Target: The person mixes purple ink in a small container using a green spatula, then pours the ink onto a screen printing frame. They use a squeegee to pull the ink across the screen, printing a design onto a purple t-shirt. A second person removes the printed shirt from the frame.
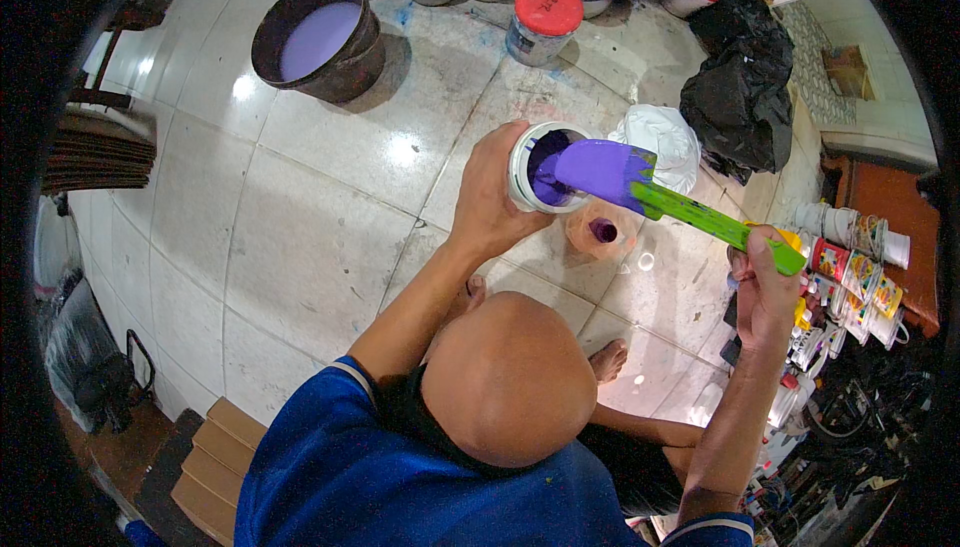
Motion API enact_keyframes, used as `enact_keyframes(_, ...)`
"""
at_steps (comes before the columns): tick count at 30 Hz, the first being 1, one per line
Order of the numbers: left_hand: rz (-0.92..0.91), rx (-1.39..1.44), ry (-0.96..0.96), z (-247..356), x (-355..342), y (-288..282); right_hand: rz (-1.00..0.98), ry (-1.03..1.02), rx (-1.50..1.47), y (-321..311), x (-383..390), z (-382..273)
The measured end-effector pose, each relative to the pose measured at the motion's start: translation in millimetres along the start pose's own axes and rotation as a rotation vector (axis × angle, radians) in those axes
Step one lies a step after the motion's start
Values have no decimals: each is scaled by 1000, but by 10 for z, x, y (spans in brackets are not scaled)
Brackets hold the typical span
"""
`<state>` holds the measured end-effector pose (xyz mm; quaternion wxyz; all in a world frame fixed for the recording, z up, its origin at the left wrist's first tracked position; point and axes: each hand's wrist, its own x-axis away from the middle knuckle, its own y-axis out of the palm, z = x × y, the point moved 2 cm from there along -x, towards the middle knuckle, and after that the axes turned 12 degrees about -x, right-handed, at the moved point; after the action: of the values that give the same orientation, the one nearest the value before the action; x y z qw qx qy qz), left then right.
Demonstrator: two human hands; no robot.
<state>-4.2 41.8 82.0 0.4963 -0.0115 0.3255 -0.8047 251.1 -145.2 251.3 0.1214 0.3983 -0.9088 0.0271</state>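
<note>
My left hand (pixel 485 187) is wrapped round a small white tub (pixel 517 177) with dark purple paint inside. My right hand (pixel 765 292) grips the green handle of a spatula (pixel 705 219); its blade (pixel 600 169), coated in lighter purple, tilts over the tub's mouth and partly hides the inside. Below them on the floor, a peach-coloured container (pixel 587 237) has a dark purple opening, partly hidden by the tub and blade. A bald head (pixel 510 377) and blue-shirted shoulders fill the lower middle, between the forearms.
On the tiled floor (pixel 310 197) stand a dark bucket (pixel 355 72) of lilac liquid and a red-lidded can (pixel 538 42). Black bags (pixel 735 97) and a white bundle (pixel 660 132) lie at upper right. Many tubs (pixel 840 272) crowd the right, cardboard (pixel 215 462) the lower left.
</note>
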Motion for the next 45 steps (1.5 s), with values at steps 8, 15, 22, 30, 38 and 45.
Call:
enact_keyframes(8,-79,-14,-41,-18,37,25,-38,18,-110,-5,-50,44)
enact_keyframes(15,-76,11,-64,30,22,1,-72,45,-276,-105,-117,145)
enact_keyframes(22,-52,15,-63,60,32,-13,-64,39,-279,-122,-106,143)
enact_keyframes(30,-56,20,-46,44,65,5,-53,-50,156,62,24,-269)
enact_keyframes(38,-85,8,-24,46,100,31,-367,-158,612,653,71,-627)
enact_keyframes(45,-124,23,6,51,141,54,-701,-471,1001,1189,-184,-164)
